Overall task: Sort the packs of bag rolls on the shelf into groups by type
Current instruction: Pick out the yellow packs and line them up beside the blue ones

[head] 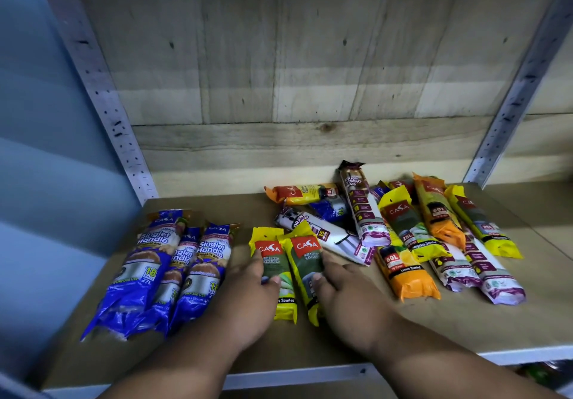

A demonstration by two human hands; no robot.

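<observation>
Three blue Singlet Handle packs (161, 268) lie side by side at the shelf's left. In the middle, two yellow Casa packs lie next to each other. My left hand (248, 299) grips the left yellow pack (269, 249) and my right hand (344, 293) grips the right yellow pack (305, 253). To the right lies a mixed pile: white draw-string packs (359, 209), orange 60L packs (406, 274), more yellow 25L packs (409, 228) and a blue pack (331, 208) partly buried under others.
The brown shelf board (403, 330) has a white metal front edge. Perforated metal uprights (124, 138) stand at the back left and back right. A wood-plank wall (310, 73) closes the back.
</observation>
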